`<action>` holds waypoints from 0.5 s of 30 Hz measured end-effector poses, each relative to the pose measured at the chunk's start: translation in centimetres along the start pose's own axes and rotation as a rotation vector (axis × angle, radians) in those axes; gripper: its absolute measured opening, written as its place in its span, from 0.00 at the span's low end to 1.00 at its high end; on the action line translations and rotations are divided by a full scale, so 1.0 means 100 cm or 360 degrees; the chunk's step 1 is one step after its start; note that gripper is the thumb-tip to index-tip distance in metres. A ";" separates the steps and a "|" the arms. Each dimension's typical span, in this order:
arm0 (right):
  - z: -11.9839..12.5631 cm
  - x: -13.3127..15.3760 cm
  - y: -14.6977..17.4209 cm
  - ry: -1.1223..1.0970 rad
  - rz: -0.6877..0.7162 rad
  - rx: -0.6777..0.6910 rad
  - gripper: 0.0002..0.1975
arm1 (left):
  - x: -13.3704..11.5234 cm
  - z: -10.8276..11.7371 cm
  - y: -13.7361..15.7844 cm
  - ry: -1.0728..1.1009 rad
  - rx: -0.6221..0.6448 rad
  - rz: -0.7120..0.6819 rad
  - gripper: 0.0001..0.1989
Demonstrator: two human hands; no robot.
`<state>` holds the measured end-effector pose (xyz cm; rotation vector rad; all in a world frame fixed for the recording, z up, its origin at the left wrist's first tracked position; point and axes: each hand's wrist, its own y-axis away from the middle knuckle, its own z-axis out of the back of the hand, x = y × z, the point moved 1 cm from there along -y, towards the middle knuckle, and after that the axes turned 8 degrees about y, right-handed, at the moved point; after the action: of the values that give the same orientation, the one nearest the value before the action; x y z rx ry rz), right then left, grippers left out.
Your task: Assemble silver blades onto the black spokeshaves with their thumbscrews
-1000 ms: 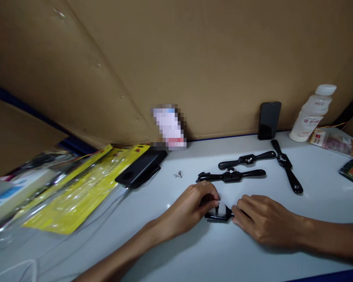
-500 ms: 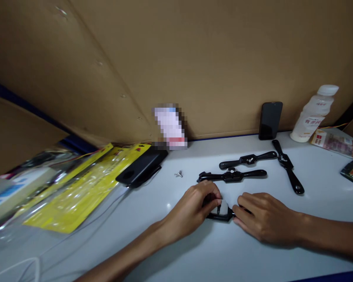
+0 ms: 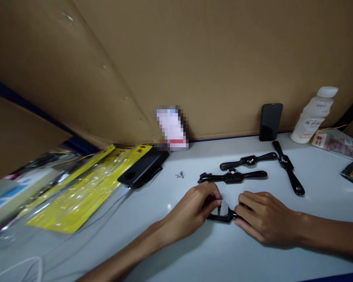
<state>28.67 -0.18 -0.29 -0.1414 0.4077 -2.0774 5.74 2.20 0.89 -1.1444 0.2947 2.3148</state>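
Observation:
A black spokeshave (image 3: 220, 219) lies low over the table between my hands. My right hand (image 3: 264, 217) is closed round its right handle, the fingers hiding most of it. A pale, shiny flat piece, which looks like the spokeshave blade (image 3: 224, 208), stands at its middle with a dark slim mark on it. At the upper left edge of that piece, my left hand (image 3: 201, 203) pinches with thumb and forefinger; it covers the left handle. Just beyond lie another black spokeshave (image 3: 233, 177) and one more spokeshave (image 3: 248, 160). A third spokeshave (image 3: 288, 168) lies slanted to their right.
Small metal screws (image 3: 180, 174) lie left of the tools. Yellow blister packs (image 3: 85, 199) and a black case-like object (image 3: 144, 166) are at left. Along the cardboard wall stand a blurred-out screen (image 3: 172, 127), a black phone (image 3: 270, 122) and a bottle (image 3: 313, 117).
My right hand has shifted slightly right along the handle. The left hand keeps its pinch, and the spokeshave stays nearly in place. The view has moved a little.

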 end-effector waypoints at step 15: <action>0.001 0.000 0.000 -0.0083 -0.0020 0.0042 0.12 | 0.000 -0.001 0.000 -0.0045 -0.0002 -0.0039 0.03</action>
<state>28.70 -0.24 -0.20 -0.1827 0.3483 -2.0858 5.81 2.17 0.80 -1.1090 0.2672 2.3083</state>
